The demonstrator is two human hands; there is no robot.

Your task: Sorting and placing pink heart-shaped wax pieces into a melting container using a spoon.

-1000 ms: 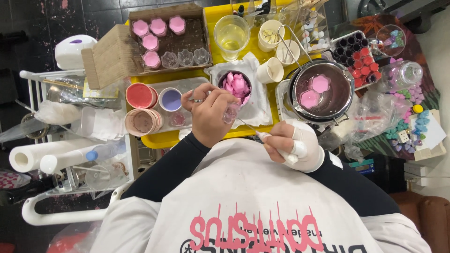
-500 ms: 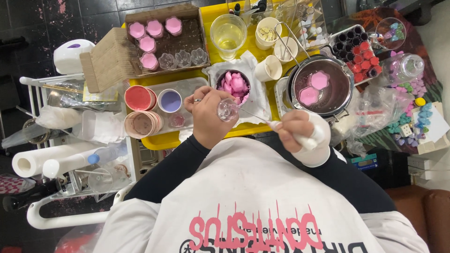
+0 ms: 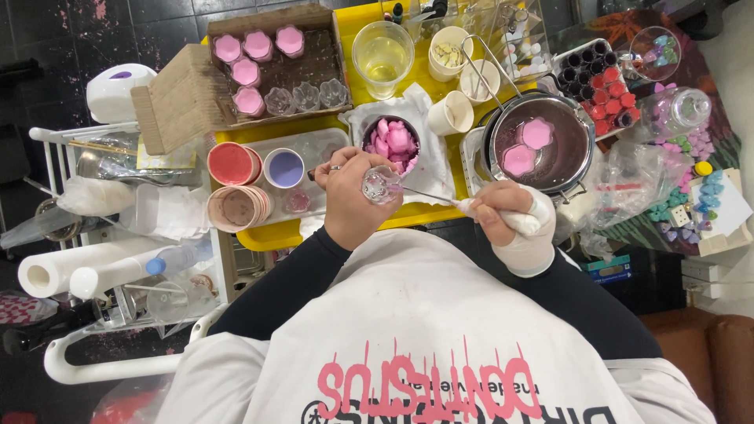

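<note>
Far left: white paper rolls (image 3: 59, 271) on a white rack, a small white lamp-like device (image 3: 118, 90) beyond them. Next right, a cardboard box (image 3: 310, 55) on the yellow tabletop (image 3: 271, 235) holds pink flower-shaped pieces and clear moulds. Nearer, a red-filled cup (image 3: 230, 162), a lilac-filled cup (image 3: 284, 167) and a stack of pinkish cups (image 3: 238, 206).

Centre: left hand (image 3: 353, 200), ring on one finger, grip clamped on a small clear glass mould (image 3: 382, 185), held just above the near tabletop edge. Beyond it, a bowl of pink chunks (image 3: 393, 141) on white paper.

Right hand (image 3: 510, 224), wrapped in white, grip shut on a thin metal tool (image 3: 428, 195) whose tip meets the mould.

Further right: dark pot (image 3: 542, 145) with two pink flower shapes floating, then a tray of red and dark cups (image 3: 601, 82)
</note>
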